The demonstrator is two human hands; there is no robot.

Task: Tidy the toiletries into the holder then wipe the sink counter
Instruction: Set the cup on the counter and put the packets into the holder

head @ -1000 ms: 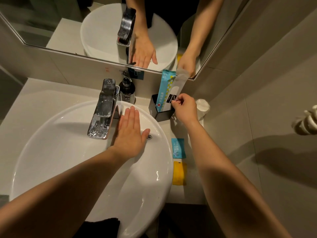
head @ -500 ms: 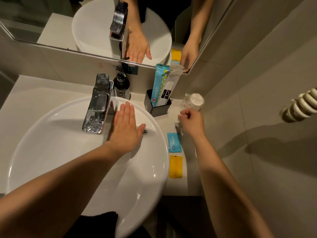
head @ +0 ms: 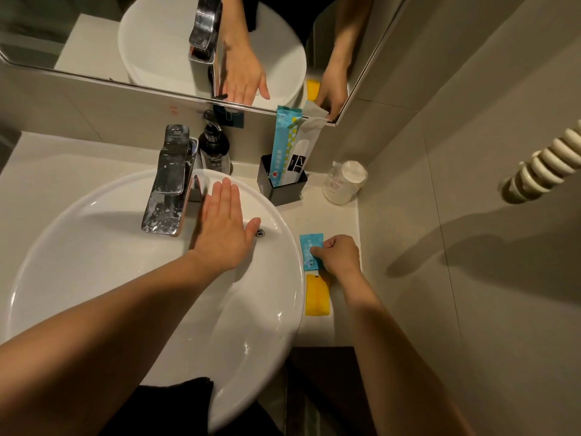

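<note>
A black holder (head: 284, 191) stands on the counter right of the sink, with a tall blue packet (head: 284, 143) and a white-grey packet (head: 304, 149) upright in it. A small blue sachet (head: 308, 248) lies flat on the counter; my right hand (head: 338, 254) pinches its right edge. Just below it lies a yellow packet (head: 317, 295). My left hand (head: 224, 229) rests flat, fingers spread, on the inside of the white basin (head: 94, 247) beside the chrome tap (head: 169, 180).
A dark soap pump bottle (head: 215, 149) stands behind the tap. An upturned wrapped cup (head: 344, 182) sits in the right corner by the wall. A mirror (head: 157, 36) runs along the back. A ribbed hose (head: 540, 163) hangs at right.
My right hand left the white-grey packet standing in the holder, moved down toward me along the counter, and closed on the small blue sachet. The left hand stayed on the basin.
</note>
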